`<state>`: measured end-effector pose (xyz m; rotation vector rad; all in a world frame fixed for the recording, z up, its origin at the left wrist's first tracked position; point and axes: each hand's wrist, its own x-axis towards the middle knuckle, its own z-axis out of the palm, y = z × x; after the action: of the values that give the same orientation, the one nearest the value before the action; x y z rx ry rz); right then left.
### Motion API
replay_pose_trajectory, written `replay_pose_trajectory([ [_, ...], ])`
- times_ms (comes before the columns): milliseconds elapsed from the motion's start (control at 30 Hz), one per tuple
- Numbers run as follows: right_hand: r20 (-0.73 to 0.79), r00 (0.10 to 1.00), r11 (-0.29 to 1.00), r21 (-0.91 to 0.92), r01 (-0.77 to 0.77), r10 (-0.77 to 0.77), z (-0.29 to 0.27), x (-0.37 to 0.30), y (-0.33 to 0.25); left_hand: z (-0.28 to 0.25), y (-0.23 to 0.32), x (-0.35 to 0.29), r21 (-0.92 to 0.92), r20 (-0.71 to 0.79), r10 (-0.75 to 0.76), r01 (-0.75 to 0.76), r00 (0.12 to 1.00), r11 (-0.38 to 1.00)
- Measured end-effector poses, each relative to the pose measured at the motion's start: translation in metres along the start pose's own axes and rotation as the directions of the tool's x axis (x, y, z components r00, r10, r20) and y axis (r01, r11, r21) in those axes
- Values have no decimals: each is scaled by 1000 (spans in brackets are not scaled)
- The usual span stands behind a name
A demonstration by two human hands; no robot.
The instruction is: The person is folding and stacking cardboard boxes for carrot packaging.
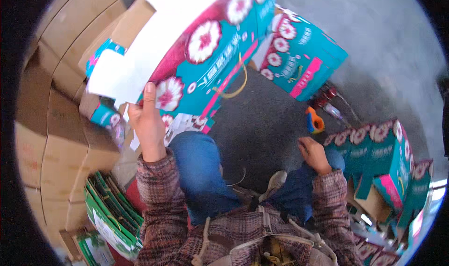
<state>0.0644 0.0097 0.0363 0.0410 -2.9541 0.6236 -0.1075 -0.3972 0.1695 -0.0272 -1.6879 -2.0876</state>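
left hand point(149, 128): thumb and fingers pinch the near corner of a teal printed carton point(220, 65), which spreads up and rightward from them. likely light, smooth, easily creased card; hold by an edge or the yellow cord handle point(245, 76). right hand point(315, 155) curls apart from it; fingertip gap unclear.

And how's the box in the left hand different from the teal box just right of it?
The left hand grips the held box; no hand touches the other box. The held box shows lots of white; the other box shows mostly teal. The held box looks bigger than the other box. Both have teal sides, white flowers and pink.
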Motion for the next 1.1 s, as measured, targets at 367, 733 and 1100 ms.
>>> replay_pose_trajectory([
  [367,-645,760,997,-56,45,-71,-139,4,-33,74,-38,-2,209,647,-159,28,746,977],
  [733,352,923,930,366,17,-156,-120,49,-5,118,-58,-8,266,798,-94,-207,595,941],
  [1100,314,949,806,565,-176,-13,-68,64,-2,132,-91,-40,485,708,75,-561,702,671],
])
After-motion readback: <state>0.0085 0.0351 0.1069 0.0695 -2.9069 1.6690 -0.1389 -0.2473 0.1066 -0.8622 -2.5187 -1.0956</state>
